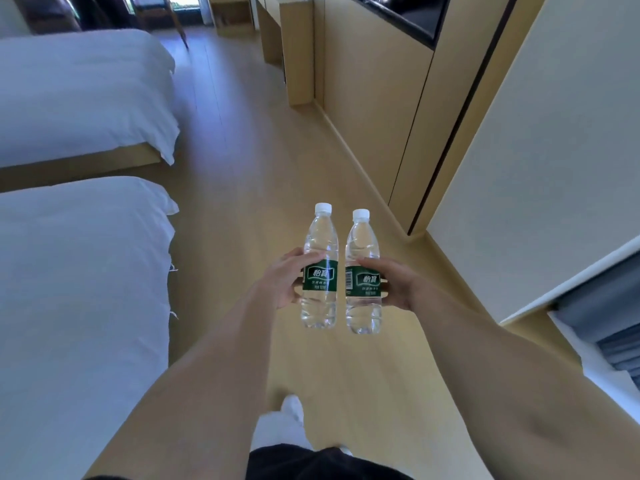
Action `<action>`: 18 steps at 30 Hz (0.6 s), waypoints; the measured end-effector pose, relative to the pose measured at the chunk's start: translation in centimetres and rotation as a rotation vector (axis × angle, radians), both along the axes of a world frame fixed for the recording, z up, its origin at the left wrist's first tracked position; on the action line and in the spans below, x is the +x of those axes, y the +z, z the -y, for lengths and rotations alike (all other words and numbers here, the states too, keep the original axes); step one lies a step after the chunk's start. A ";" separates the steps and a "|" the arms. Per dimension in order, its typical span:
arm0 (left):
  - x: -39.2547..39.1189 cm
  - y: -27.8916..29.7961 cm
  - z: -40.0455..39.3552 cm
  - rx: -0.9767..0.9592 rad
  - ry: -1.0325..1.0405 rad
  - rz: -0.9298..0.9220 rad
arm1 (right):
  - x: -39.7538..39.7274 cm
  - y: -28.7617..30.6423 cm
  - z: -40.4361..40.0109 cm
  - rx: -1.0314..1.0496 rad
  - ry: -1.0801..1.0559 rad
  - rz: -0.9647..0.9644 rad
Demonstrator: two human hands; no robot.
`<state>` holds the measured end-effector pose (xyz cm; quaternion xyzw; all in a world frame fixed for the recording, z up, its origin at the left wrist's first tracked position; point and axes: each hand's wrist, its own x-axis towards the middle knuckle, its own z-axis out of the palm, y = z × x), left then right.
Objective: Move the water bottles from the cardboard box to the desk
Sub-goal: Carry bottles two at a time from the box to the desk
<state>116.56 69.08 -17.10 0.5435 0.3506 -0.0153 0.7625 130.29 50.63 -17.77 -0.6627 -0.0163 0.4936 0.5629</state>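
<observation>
We grip two upright, full water bottles: left hand [282, 280] holds left bottle [320, 268], right hand [394, 285] right bottle [363, 271]. Beds [79, 258] lie at nine o'clock, wooden cabinets [374, 98] at one.

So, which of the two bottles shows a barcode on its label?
The bottle in the right hand, i.e. the right bottle: a white barcode strip sits at its label's left edge. The left bottle shows only green label.

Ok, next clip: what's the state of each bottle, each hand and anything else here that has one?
Left water bottle: upright, capped, full, carried in the air.
Right water bottle: upright, capped, full, carried in the air beside it, apart.
Left hand: grips the left bottle at its label.
Right hand: grips the right bottle at its label.
Beds: made, white covers.
</observation>
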 end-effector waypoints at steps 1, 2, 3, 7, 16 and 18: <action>0.9 -0.2 -1.0 0.001 0.009 0.004 | 1.0 -0.2 -1.1 0.000 0.015 -0.003; 1.8 -0.4 -2.0 -0.005 0.022 0.010 | 2.1 -0.3 -2.2 0.001 0.023 -0.005; 2.8 -0.8 -3.0 -0.010 0.036 0.015 | 3.1 -0.4 -3.4 -0.001 0.025 -0.003; 7.3 -2.3 -8.2 -0.038 0.079 0.035 | 7.7 -0.8 -8.7 -0.020 0.033 0.016; 19.8 -2.7 -24.3 -0.100 0.079 0.081 | 20.9 -0.3 -24.6 -0.031 0.054 0.059; 22.5 -2.2 -27.8 -0.104 0.077 0.082 | 23.5 0.1 -28.0 -0.019 0.053 0.065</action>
